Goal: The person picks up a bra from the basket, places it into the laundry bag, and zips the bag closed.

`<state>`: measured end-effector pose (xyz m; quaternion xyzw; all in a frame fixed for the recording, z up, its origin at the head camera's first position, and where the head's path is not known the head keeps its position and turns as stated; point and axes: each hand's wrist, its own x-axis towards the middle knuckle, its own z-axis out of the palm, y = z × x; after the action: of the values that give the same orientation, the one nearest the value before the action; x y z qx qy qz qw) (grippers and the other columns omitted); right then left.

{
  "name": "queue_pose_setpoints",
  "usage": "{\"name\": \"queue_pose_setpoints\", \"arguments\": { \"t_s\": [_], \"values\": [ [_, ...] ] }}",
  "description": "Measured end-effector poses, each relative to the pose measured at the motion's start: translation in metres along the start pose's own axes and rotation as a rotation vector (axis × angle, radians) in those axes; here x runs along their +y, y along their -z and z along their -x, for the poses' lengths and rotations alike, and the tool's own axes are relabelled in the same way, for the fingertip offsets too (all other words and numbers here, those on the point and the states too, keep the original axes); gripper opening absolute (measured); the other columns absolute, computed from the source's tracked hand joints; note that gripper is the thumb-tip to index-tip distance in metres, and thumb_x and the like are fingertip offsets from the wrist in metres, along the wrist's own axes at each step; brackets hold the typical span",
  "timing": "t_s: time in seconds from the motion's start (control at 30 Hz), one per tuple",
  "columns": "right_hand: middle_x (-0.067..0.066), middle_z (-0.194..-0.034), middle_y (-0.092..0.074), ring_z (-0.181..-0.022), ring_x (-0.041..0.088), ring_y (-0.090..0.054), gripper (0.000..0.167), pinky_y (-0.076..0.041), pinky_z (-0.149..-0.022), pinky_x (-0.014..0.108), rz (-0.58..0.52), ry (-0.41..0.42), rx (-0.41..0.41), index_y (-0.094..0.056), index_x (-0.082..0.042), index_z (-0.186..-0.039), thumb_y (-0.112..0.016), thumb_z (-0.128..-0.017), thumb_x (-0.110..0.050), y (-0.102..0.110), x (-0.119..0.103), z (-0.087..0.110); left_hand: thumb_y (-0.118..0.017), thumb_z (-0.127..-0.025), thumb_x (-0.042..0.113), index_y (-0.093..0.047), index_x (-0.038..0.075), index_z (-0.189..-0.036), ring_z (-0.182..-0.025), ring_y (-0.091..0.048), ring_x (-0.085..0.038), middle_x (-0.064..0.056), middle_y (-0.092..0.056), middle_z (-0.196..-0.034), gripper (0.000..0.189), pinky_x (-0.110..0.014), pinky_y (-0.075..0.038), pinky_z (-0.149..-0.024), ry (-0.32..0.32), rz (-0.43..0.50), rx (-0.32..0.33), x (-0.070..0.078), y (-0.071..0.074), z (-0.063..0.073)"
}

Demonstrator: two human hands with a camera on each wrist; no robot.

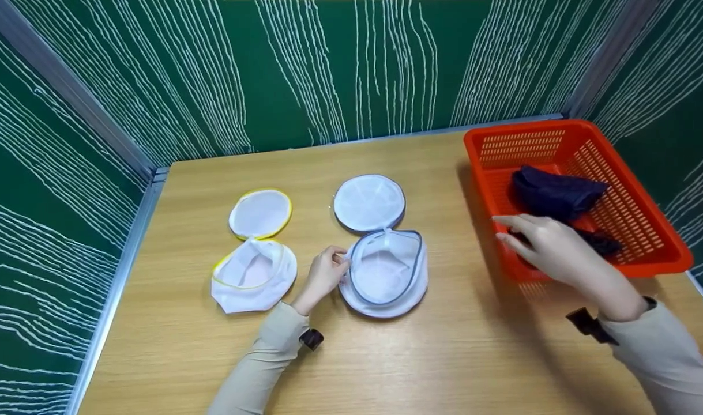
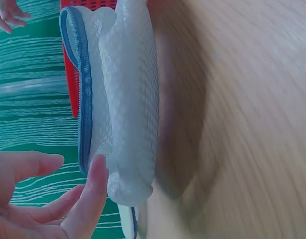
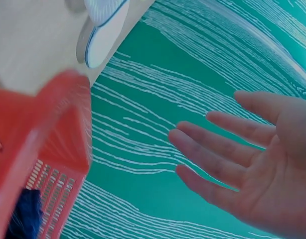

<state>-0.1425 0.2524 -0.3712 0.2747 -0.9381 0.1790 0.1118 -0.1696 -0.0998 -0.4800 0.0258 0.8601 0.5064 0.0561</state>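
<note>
Two white mesh laundry bags lie unzipped on the table with their round lids folded back. One bag (image 1: pixel 386 276) has grey-blue trim and the other (image 1: pixel 253 271) yellow trim. At the left side of the grey-blue-trimmed bag is my left hand (image 1: pixel 327 271). In the left wrist view a fingertip (image 2: pixel 98 167) meets the mesh, while the thumb and other fingers stand apart. My right hand (image 1: pixel 544 242) hovers over the near left rim of the red basket (image 1: pixel 654 266), fingers extended and holding nothing. Inside the basket lies dark navy cloth (image 1: pixel 553 190).
Behind the wooden table (image 1: pixel 432 369) stands a green panel (image 1: pixel 386 75) with white wavy lines, and similar panels close off both sides. The basket fills the right back of the table. A darker cloth (image 1: pixel 599 242) lies in its near part.
</note>
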Motion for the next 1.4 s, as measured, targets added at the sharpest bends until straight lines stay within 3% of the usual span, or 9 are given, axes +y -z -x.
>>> {"name": "queue_pose_setpoints", "arguments": {
  "t_s": [0.13,0.33,0.43,0.53,0.67,0.8,1.03,1.4],
  "values": [
    [0.014,-0.095,-0.063,-0.077,0.021,-0.059,0.03,-0.049,-0.069,0.045,0.001,-0.041,-0.101,-0.057,-0.001,-0.113,-0.055,-0.087,-0.016,0.012,0.003,-0.006,-0.053,-0.08,-0.002,-0.053,-0.01,-0.102,-0.05,-0.051,-0.009,-0.006,-0.051,-0.072,0.023,-0.026,-0.051,-0.048,0.059,0.103,-0.026,-0.001,-0.002,-0.005],
    [0.015,-0.092,-0.063,-0.08,0.024,-0.061,0.031,-0.049,-0.071,0.045,-0.004,-0.092,-0.2,-0.056,0.001,-0.112,-0.053,-0.089,-0.018,0.025,0.014,-0.018,-0.053,-0.076,-0.006,-0.056,-0.012,-0.103,-0.045,-0.049,-0.006,-0.002,-0.046,-0.068,0.028,-0.022,-0.049,-0.047,0.085,0.145,-0.039,-0.002,-0.005,-0.01],
    [0.018,-0.093,-0.063,-0.082,0.028,-0.061,0.034,-0.048,-0.072,0.046,-0.003,-0.149,-0.254,-0.055,0.002,-0.114,-0.051,-0.09,-0.021,0.031,0.024,-0.026,-0.051,-0.077,-0.008,-0.056,-0.015,-0.102,-0.044,-0.048,-0.004,-0.004,-0.048,-0.067,0.027,-0.023,-0.05,-0.047,0.057,0.141,-0.049,0.005,-0.003,-0.007],
    [0.018,-0.091,-0.063,-0.079,0.026,-0.06,0.036,-0.048,-0.071,0.046,0.012,-0.2,-0.308,-0.053,0.002,-0.115,-0.05,-0.09,-0.023,0.036,0.036,-0.033,-0.049,-0.078,-0.011,-0.055,-0.018,-0.101,-0.044,-0.047,-0.005,-0.01,-0.05,-0.068,0.025,-0.031,-0.052,-0.051,0.037,0.16,-0.066,0.022,0.002,0.001],
    [0.02,-0.089,-0.062,-0.072,0.023,-0.058,0.037,-0.049,-0.068,0.045,0.044,-0.224,-0.359,-0.052,0.004,-0.116,-0.049,-0.09,-0.023,0.041,0.052,-0.043,-0.048,-0.078,-0.014,-0.054,-0.019,-0.103,-0.044,-0.046,-0.006,-0.013,-0.05,-0.07,0.026,-0.036,-0.053,-0.054,0.029,0.196,-0.079,0.036,0.006,0.008],
    [0.026,-0.091,-0.06,-0.074,0.026,-0.057,0.038,-0.047,-0.071,0.048,0.074,-0.247,-0.404,-0.052,0.007,-0.115,-0.048,-0.091,-0.022,0.04,0.068,-0.054,-0.049,-0.079,-0.013,-0.054,-0.017,-0.105,-0.046,-0.047,-0.007,-0.009,-0.046,-0.071,0.027,-0.033,-0.053,-0.054,0.044,0.257,-0.078,0.033,0.005,0.007],
    [0.033,-0.106,-0.052,-0.094,0.044,-0.051,0.04,-0.039,-0.081,0.055,0.114,-0.317,-0.487,-0.052,0.009,-0.112,-0.044,-0.092,-0.024,0.032,0.094,-0.07,-0.05,-0.081,-0.011,-0.054,-0.014,-0.108,-0.055,-0.051,-0.01,-0.008,-0.05,-0.074,0.027,-0.031,-0.053,-0.059,0.099,0.341,-0.074,0.033,0.003,0.006],
    [0.031,-0.1,-0.055,-0.087,0.041,-0.054,0.035,-0.043,-0.074,0.051,0.139,-0.335,-0.505,-0.056,0.01,-0.103,-0.051,-0.087,-0.02,0.011,0.128,-0.083,-0.052,-0.083,-0.007,-0.054,-0.011,-0.112,-0.063,-0.055,-0.01,-0.006,-0.054,-0.078,0.029,-0.03,-0.053,-0.062,0.135,0.496,-0.063,0.012,-0.008,-0.006]
  ]
}}
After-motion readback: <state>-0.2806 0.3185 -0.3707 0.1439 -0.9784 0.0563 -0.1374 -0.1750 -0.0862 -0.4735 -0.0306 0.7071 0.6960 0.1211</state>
